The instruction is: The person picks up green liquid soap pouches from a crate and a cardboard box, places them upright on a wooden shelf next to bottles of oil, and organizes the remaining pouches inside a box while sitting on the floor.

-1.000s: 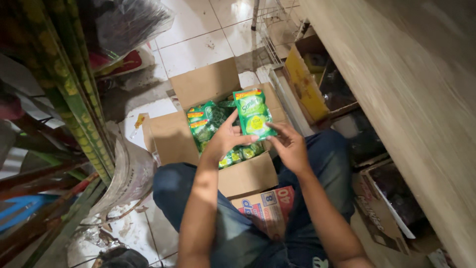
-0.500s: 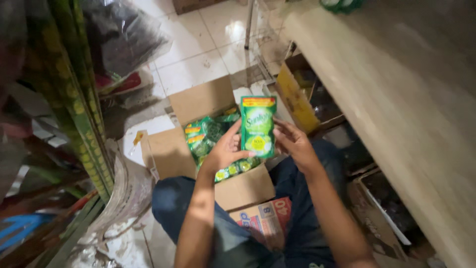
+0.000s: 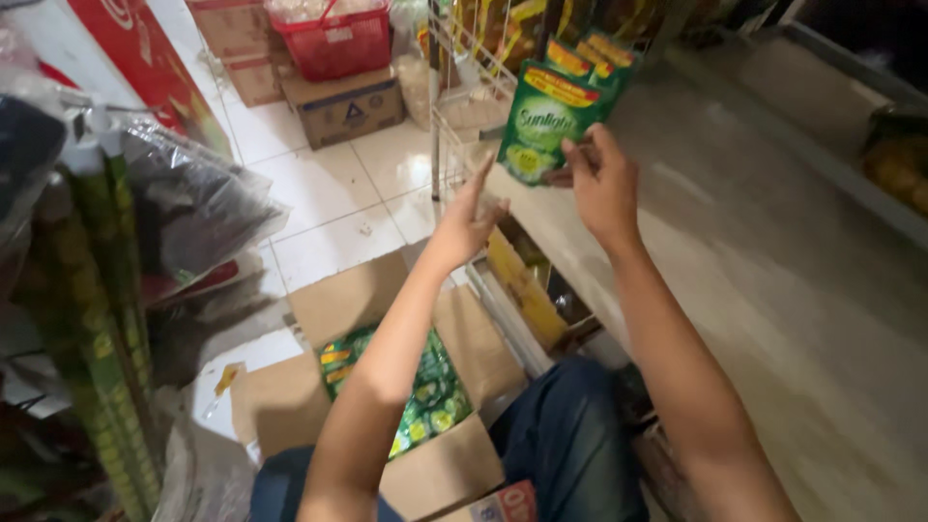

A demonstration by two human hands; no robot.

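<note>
The right hand [image 3: 604, 184] is raised over the edge of the pale tabletop [image 3: 773, 280], its grip closed on the lower right side of a green refill pouch [image 3: 543, 121] with a yellow and red band across its top. The pouch stands roughly upright, leaning a little to the right, at the tabletop's near end; its bottom corner is covered by the thumb, so whether it rests on the surface or is held just above it cannot be told. Directly behind it are more green pouches [image 3: 594, 53] of the same kind (only their tops show, and their count is unclear).

The left hand [image 3: 471, 217] is just beside the pouch on its left, released, fingers spread and pointing up, touching nothing that can be seen. It hangs in front of a white wire rack [image 3: 447, 106] at the tabletop's corner.

Below, between the person's knees in blue jeans [image 3: 570, 445], an open cardboard box [image 3: 309, 387] sits on the tiled floor [image 3: 329, 184], holding a pile of green pouches [image 3: 425, 387] partly hidden by the left forearm. Under the tabletop a yellow carton [image 3: 522, 290] sits in a shadowed shelf space, hard to make out. At the far end a red basket [image 3: 333, 39] stands on stacked brown boxes [image 3: 343, 101]; it is cut off by the upper edge.
</note>
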